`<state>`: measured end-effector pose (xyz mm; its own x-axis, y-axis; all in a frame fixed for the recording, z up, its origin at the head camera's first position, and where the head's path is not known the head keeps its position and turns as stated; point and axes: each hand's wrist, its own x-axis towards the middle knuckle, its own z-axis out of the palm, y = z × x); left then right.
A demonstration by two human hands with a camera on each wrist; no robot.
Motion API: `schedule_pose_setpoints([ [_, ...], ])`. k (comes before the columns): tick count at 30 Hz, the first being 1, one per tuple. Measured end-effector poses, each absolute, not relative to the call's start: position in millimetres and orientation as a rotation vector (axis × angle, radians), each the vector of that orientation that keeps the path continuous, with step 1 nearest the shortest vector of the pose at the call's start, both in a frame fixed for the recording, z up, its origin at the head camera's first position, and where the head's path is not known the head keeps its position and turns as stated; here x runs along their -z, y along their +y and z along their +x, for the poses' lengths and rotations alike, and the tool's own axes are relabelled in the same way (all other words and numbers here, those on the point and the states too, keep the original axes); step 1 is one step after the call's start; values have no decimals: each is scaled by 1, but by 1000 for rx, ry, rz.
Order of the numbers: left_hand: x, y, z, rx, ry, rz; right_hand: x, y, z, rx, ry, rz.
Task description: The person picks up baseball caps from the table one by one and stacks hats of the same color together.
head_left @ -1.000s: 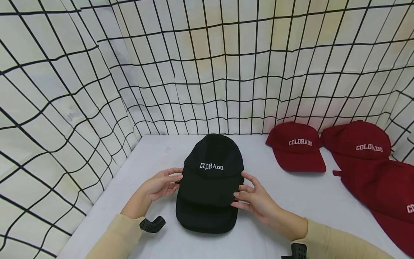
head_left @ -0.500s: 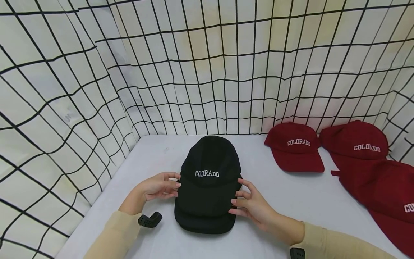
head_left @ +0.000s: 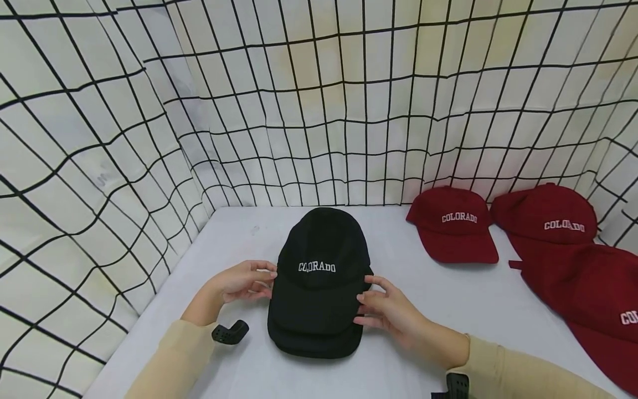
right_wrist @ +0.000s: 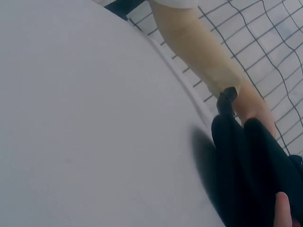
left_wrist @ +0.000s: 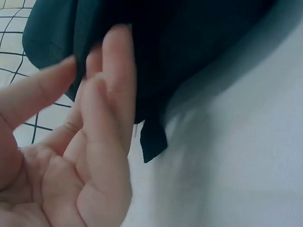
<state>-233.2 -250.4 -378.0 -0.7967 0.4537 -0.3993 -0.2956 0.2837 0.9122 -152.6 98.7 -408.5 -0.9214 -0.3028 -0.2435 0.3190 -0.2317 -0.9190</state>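
Note:
Two black caps are stacked one on the other in the middle of the head view. The upper black cap [head_left: 319,302] has white COLORADO lettering, and the brim of the lower black cap [head_left: 316,348] peeks out under its front edge. At the stack's left side, my left hand [head_left: 243,281] touches the edge with relaxed fingers. Its fingers [left_wrist: 118,66] lie nearly straight along the dark fabric in the left wrist view, near a dangling black strap [left_wrist: 152,142]. My right hand [head_left: 394,310] rests its spread fingertips on the right side of the stack.
A red cap [head_left: 456,227] sits at the back right of the white table [head_left: 423,299]. Farther right, another red cap [head_left: 548,213] is partly overlapped by a third red cap [head_left: 588,299]. Black-gridded white cloth [head_left: 349,111] walls the table's back and sides.
The upper black cap has slid toward me over the lower one, so less of the lower brim shows. Both hands stay at its sides; the right one has shifted slightly nearer.

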Motion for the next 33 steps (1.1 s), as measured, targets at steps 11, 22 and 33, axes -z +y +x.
schedule_pose_setpoints([
  [11,375,-242,-242,-1584,2063,75,408,112,-185,2057,1730,-28],
  [22,376,-242,-240,-1492,2094,90,409,120,-194,1942,1750,-59],
  [33,376,-243,-241,-1374,2130,125,408,117,-193,1855,1907,-135],
])
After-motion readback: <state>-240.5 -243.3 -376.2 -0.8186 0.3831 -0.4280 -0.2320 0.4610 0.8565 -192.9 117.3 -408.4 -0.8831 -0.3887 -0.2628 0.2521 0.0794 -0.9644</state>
